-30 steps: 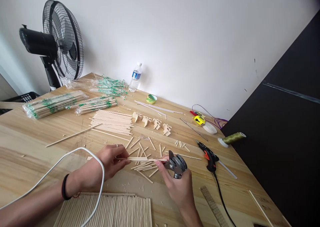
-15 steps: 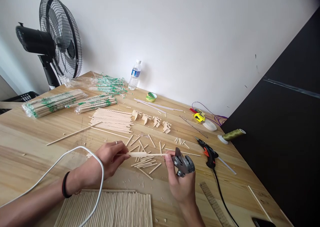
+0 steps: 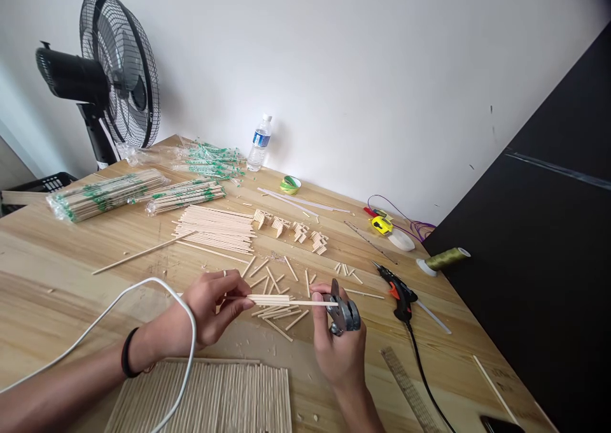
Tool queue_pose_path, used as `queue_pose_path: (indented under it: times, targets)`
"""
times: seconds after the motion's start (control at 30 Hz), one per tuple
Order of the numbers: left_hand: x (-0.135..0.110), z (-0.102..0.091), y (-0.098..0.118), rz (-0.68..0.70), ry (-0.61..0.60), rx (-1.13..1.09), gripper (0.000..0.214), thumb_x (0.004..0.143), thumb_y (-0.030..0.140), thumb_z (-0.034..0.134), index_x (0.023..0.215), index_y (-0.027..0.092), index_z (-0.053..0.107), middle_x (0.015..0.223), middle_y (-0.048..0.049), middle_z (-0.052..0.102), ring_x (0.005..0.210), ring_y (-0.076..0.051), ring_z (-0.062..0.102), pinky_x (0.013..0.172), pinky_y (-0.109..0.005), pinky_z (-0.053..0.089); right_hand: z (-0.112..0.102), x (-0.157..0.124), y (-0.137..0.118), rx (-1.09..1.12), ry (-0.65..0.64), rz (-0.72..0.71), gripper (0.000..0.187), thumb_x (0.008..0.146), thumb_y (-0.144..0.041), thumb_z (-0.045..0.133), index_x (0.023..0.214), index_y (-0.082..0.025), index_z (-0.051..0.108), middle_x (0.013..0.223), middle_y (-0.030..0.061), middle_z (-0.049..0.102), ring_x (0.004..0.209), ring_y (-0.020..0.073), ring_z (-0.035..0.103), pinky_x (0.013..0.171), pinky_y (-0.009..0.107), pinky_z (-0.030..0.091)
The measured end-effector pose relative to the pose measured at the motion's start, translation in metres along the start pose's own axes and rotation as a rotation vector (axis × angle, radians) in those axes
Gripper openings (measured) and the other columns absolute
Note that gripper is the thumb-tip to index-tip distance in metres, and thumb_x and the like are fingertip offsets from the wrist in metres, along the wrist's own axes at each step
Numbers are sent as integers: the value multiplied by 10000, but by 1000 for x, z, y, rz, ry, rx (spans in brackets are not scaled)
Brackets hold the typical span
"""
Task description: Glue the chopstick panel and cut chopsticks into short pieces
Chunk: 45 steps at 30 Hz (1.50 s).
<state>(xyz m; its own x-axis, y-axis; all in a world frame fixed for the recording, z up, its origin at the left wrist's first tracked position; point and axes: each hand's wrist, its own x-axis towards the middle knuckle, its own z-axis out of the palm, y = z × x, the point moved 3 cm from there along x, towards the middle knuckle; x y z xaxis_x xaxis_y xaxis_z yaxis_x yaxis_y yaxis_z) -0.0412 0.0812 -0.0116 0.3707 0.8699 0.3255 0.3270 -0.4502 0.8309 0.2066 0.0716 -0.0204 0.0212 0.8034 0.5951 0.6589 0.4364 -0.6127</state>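
My left hand (image 3: 217, 302) pinches a small bundle of thin wooden sticks (image 3: 270, 299), held level above the table. One longer stick (image 3: 312, 304) extends rightward past the others, its tip at the metal jaws of the cutting pliers (image 3: 346, 312). Those pliers are gripped in my right hand (image 3: 341, 350), the thumb beside the long stick. Short cut stick pieces (image 3: 279, 312) lie scattered beneath and behind the bundle. Nearer to me is a flat panel of sticks laid side by side (image 3: 210, 395). A white cable (image 3: 193, 337) loops across my left forearm.
Loose long sticks (image 3: 217, 228) and small stick assemblies (image 3: 300, 231) lie farther back, before wrapped stick bundles (image 3: 109, 194). A water bottle (image 3: 259, 143) stands by the wall. At right are a glue gun (image 3: 398, 290), a ruler (image 3: 408, 385) and a tape measure (image 3: 382, 225).
The bundle has shifted slightly right and down, and more of it shows beyond my left fingers. My right hand has moved a little left, with the long stick's tip now visible at the pliers' jaws.
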Motion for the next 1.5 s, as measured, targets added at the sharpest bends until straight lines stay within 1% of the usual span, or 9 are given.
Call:
queue_pose_path:
  times: [0.17,0.33,0.47,0.63,1.0,1.3,1.5]
  targets:
    - [-1,1,2,0,-2,-50,212,1006,312,563,888,164,659,744,-7,603,627,-106,529,556,-204,424,-1,-1,-3,21,23,-23,114,1003,-234,544,1096,-234,611,1041,62,669,1002,221,658,905,358,510]
    - [-1,0,1,-8,-3,-70,210,1005,310,579,881,161,659,738,-1,597,623,-99,531,551,-194,423,-3,0,-4,44,17,-50,159,1000,-220,530,1142,-237,601,1083,74,654,1067,238,645,941,389,507]
    - [0,-1,-2,16,-4,-47,199,1007,309,592,883,166,655,724,8,599,613,-94,523,551,-190,415,-4,-1,-4,49,18,-58,183,997,-213,528,1166,-240,594,1100,74,648,1088,239,637,960,399,501]
    - [-1,-1,-4,98,47,11,181,997,297,623,868,173,651,681,26,595,580,-87,492,540,-195,366,-3,-2,-2,48,17,-50,182,1002,-215,523,1171,-240,587,1105,73,645,1086,231,633,956,394,502]
    - [-1,-1,-5,113,56,20,194,998,305,629,854,177,656,673,27,594,572,-89,505,539,-196,369,-1,-2,0,36,32,-13,146,998,-220,543,1130,-236,603,1090,78,655,1061,236,647,945,398,509]
    - [-1,-1,-4,84,43,21,191,1007,302,597,873,173,640,703,13,598,596,-99,522,545,-200,401,-2,-1,-4,22,28,-37,173,1003,-227,529,1163,-232,593,1114,92,653,1089,252,646,950,421,518]
    - [-2,-5,0,39,16,40,173,1016,294,579,907,179,648,745,2,609,630,-106,538,563,-206,414,-2,1,-4,5,37,-38,167,1000,-244,540,1158,-232,592,1112,97,663,1068,261,653,930,425,524]
